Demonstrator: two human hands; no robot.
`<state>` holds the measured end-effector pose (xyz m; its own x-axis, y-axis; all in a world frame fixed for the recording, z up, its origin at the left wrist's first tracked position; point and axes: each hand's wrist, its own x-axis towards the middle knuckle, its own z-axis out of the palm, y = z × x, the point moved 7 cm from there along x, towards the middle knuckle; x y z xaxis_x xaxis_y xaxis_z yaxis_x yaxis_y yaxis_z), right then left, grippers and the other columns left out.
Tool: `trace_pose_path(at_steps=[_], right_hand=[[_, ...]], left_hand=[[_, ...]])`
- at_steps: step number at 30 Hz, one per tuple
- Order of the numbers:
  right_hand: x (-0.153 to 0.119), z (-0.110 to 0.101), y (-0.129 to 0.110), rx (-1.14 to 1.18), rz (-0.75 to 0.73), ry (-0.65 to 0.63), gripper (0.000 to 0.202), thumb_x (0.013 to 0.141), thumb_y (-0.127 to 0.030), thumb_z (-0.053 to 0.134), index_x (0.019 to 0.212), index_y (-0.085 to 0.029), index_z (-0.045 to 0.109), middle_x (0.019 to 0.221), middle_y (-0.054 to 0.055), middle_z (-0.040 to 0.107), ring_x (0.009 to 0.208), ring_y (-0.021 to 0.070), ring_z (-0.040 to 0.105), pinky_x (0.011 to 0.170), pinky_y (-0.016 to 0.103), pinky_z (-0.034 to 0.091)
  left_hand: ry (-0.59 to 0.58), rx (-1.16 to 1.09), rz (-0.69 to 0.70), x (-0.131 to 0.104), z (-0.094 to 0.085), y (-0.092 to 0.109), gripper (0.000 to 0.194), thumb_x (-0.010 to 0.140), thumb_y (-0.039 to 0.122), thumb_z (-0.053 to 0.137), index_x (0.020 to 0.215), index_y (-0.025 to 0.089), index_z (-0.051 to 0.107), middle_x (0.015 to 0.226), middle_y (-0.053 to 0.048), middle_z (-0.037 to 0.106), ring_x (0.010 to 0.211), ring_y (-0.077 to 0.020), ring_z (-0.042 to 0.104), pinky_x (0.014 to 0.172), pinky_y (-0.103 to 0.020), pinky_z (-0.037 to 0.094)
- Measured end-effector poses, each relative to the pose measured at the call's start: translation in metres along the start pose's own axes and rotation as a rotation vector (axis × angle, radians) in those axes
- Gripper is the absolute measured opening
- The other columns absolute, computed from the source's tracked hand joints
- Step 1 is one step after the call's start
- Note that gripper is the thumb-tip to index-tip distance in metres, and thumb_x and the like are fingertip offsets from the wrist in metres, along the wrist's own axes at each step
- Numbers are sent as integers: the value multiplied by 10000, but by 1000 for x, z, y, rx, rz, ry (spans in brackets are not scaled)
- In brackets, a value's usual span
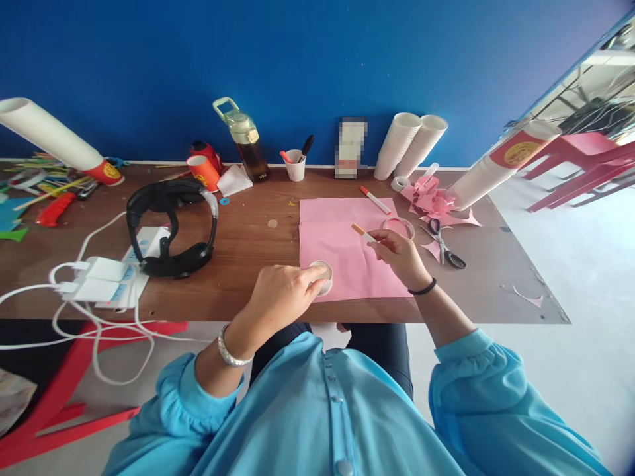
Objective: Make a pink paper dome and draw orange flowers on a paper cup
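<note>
Over the lower left part of a pink paper sheet (354, 254), my left hand (282, 297) has its fingers closed on a small white paper cup (327, 270). I cannot tell whether the cup is upright or upside down. In my right hand (397, 254) a white marker with an orange end (364, 233) is pinched between thumb and fingers, that end pointing up and left. Another marker (376, 200), white with red, lies on the sheet's upper right. Behind my right hand a roll of tape (399, 221) rests at the sheet's edge.
Scissors (444, 248) and pink scraps (431, 198) lie to the right. Stacks of paper cups (399, 142) stand by the wall, near a pen cup (296, 170) and a bottle (251, 152). A black headset (171, 228) and power strip (133, 268) with cables occupy the left.
</note>
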<state>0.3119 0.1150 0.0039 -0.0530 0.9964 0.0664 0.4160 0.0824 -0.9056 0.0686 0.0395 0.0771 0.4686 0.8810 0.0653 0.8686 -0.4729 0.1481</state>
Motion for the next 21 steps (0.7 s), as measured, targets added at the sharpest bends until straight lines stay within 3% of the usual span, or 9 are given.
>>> trace_pose_path(at_steps=[3, 7, 10, 13, 16, 18, 21], right_hand=[[-6, -3, -12, 41, -6, 15, 336, 860, -453, 703, 1064, -188, 738, 641, -25, 596, 574, 117, 533, 557, 267, 419], [-17, 0, -49, 177, -56, -15, 315, 850, -441, 736, 1036, -187, 745, 787, 15, 673, 589, 101, 521, 523, 259, 426], [-23, 11, -84, 209, -132, -124, 313, 845, -438, 760, 1039, -193, 760, 788, 21, 688, 606, 110, 533, 524, 260, 437], [-26, 23, -108, 177, -226, -194, 296, 857, -443, 748, 1018, -197, 773, 886, 52, 734, 685, 134, 583, 594, 283, 474], [-26, 28, -110, 144, -241, -217, 313, 859, -472, 738, 1019, -207, 782, 895, 58, 741, 714, 153, 592, 612, 293, 472], [-25, 25, -102, 147, -209, -201, 301, 852, -470, 744, 1011, -218, 786, 831, 42, 716, 694, 150, 567, 579, 281, 441], [-25, 7, -82, 253, -145, -79, 245, 844, -435, 757, 969, -224, 773, 713, 2, 618, 607, 114, 468, 511, 254, 344]], left_hand=[[131, -124, -1, -1, -11, -7, 205, 977, 329, 584, 1109, 308, 739, 765, 4, 774, 678, -178, 714, 566, -278, 366], [289, -330, 42, 7, -33, -20, 357, 967, 345, 626, 1308, 243, 651, 1035, -47, 765, 746, -127, 687, 652, -245, 499], [282, -482, 140, 21, -44, -21, 563, 940, 367, 671, 1465, 231, 518, 1239, -91, 720, 859, -140, 702, 723, -258, 565], [221, -621, 222, 34, -48, -14, 389, 949, 335, 663, 1319, 216, 654, 1117, -63, 781, 856, -142, 723, 759, -253, 579], [192, -681, 224, 39, -49, -16, 205, 953, 322, 652, 1073, 207, 772, 914, -35, 804, 780, -137, 726, 711, -227, 559], [172, -721, 177, 40, -45, -31, 245, 952, 384, 648, 1024, 196, 786, 827, -33, 791, 682, -127, 703, 656, -223, 541], [251, -753, -9, 42, -30, -80, 383, 966, 492, 586, 1010, 164, 778, 741, -42, 763, 585, -125, 654, 592, -232, 512]])
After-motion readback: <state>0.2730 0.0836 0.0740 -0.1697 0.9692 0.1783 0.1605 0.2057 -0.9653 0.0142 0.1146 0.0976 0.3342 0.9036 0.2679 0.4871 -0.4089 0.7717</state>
